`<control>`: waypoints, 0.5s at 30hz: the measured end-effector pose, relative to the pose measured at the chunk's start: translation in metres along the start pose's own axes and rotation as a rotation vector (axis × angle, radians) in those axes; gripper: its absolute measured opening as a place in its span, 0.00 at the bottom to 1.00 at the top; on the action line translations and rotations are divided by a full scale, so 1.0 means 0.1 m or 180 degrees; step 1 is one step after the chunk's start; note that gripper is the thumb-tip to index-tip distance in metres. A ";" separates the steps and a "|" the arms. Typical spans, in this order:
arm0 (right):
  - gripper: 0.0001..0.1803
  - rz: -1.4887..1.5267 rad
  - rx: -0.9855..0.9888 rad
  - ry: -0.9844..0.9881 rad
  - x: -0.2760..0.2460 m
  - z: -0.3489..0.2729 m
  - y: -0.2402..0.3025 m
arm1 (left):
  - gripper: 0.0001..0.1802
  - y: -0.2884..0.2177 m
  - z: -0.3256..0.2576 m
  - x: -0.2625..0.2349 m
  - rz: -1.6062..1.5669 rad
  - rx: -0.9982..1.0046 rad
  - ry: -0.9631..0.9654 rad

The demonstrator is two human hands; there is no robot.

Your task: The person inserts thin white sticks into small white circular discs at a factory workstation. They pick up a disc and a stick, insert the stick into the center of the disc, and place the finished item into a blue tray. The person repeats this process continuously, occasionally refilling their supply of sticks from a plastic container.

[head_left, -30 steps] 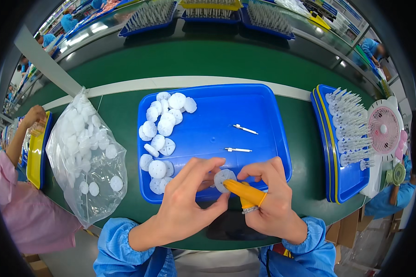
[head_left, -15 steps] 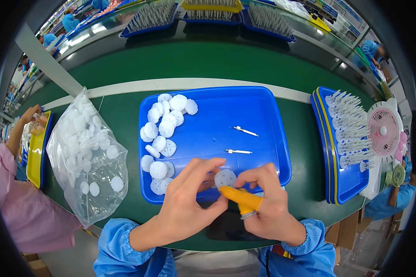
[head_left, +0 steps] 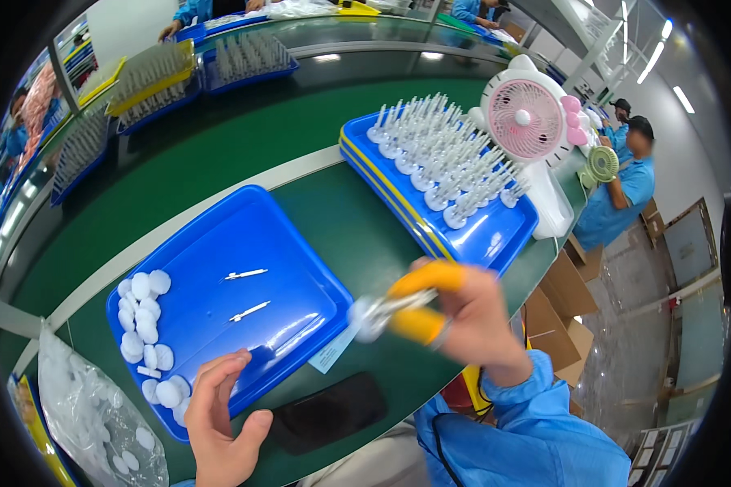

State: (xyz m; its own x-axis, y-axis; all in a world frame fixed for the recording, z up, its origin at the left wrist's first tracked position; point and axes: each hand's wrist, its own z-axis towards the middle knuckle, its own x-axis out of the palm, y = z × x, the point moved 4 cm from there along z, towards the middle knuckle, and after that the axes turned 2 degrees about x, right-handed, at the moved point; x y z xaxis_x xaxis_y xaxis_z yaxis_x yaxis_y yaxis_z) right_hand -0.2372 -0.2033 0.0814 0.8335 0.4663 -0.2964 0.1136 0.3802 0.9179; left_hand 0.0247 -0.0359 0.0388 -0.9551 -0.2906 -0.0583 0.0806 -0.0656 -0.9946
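Note:
My right hand (head_left: 483, 325), with yellow covers on its thumb and a finger, grips a white disc with thin pins (head_left: 371, 318), blurred by motion. It hovers just past the right corner of the wide blue tray (head_left: 211, 243). Fingers spread and holding nothing, my left hand (head_left: 226, 430) is over that tray's near edge. In the tray lie two slim white pins (head_left: 246, 275) and, along its left side, a pile of white discs (head_left: 146, 312). Farther right, discs with upright pins (head_left: 439, 158) stand in rows in the top tray of a stack (head_left: 495, 252).
A dark phone-like slab (head_left: 329, 411) and a paper slip (head_left: 333, 351) lie near the tray. Left is a clear bag of discs (head_left: 89, 406). A pink-white fan (head_left: 526, 118) and small green fan (head_left: 603, 164) stand behind the stack. Co-workers (head_left: 625, 191) are beyond.
The view has swung right. My hands have parted: the right has carried the disc toward the stacked trays and now shows pins on it, while the left has let go and opened.

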 end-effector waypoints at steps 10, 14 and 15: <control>0.14 -0.2970 0.1087 -0.1983 -2.36 -0.30 -0.69 | 0.24 -0.01 0.08 0.03 0.0633 -0.0062 0.0164; 0.15 -0.3222 0.0773 -0.2046 -2.52 -0.30 -0.97 | 0.21 -0.02 0.09 0.01 0.0827 -0.0011 0.0182; 0.15 -0.3020 0.0925 -0.2026 -2.50 -0.28 -0.99 | 0.20 -0.03 0.08 -0.03 0.0911 -0.0002 0.0133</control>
State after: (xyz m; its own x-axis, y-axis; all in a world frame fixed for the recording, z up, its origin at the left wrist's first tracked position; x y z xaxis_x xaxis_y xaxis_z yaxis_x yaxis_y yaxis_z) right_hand -0.4720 -0.3355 0.0574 0.4593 -0.4192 -0.7831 0.8836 0.1257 0.4510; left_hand 0.0293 -0.0425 0.0422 -0.9044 -0.2576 -0.3401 0.3484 0.0140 -0.9372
